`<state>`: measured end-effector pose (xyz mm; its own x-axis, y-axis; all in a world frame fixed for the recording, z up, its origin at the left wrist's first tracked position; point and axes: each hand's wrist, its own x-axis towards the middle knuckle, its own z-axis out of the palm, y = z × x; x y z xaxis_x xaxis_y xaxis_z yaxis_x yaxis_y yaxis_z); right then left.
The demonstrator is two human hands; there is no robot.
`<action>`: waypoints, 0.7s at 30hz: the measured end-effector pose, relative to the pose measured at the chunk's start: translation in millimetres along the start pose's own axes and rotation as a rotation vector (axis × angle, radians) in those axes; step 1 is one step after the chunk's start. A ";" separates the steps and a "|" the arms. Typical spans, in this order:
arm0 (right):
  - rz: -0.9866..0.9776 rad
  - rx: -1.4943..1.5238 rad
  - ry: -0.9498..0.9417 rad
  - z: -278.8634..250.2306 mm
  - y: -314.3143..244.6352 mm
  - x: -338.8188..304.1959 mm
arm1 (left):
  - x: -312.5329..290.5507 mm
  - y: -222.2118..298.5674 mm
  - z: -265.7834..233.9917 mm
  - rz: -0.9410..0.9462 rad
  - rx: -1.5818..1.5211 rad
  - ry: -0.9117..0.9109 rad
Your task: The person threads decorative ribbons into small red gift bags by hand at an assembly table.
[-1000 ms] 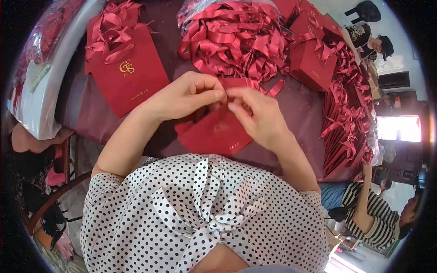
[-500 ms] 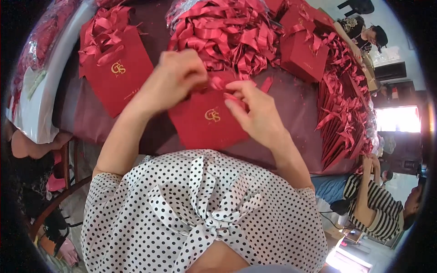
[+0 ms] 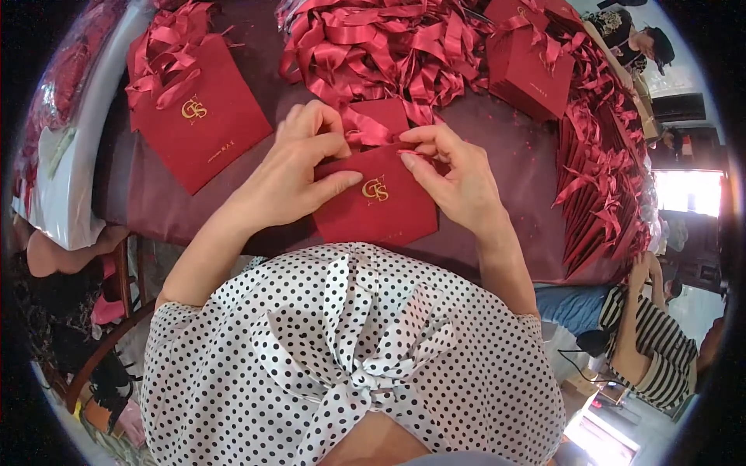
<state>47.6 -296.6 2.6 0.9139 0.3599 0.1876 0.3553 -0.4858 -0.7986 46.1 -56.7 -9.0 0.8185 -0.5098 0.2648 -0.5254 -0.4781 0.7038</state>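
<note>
A red paper gift bag (image 3: 381, 217) with a gold emblem lies in front of me, close to my body. A shiny red ribbon (image 3: 367, 128) crosses its upper edge between my hands. My left hand (image 3: 295, 171) is closed at the bag's upper left corner, thumb on the front face and curled fingers behind the edge. At the upper right edge, my right hand (image 3: 462, 175) pinches a red ribbon end between thumb and fingers. Part of another red panel shows just behind the bag.
A large heap of red ribbons (image 3: 388, 54) lies beyond my hands on the dark red table cover (image 3: 505, 210). More red bags (image 3: 206, 116) lie at left. Upright bags (image 3: 532, 81) and a ribboned row (image 3: 594, 194) stand at right. Other people sit around the table.
My left hand has opened out from a blurred fist above the bag and come down onto its left corner, thumb on the front. My right hand has shifted slightly right, still pinching.
</note>
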 end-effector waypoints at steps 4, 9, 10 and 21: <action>-0.094 -0.256 0.019 -44.0 2.2 -18.0 | -4.3 -7.1 2.1 -0.123 -0.193 0.090; -0.224 0.283 -0.107 -111.4 0.2 -66.1 | -2.1 -19.1 7.4 -0.149 -0.190 0.108; -0.387 0.467 -0.216 -115.0 0.7 -69.6 | -0.2 -17.5 5.9 -0.164 -0.215 0.098; -0.253 -0.389 0.243 -58.7 -76.6 -54.5 | -0.2 -13.8 12.2 -0.206 -0.350 0.172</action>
<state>-17.9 -325.8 87.1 0.7926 0.3319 0.5115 0.5757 -0.6838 -0.4483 50.4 -58.7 -26.8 0.9403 -0.2885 0.1808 -0.2613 -0.2709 0.9265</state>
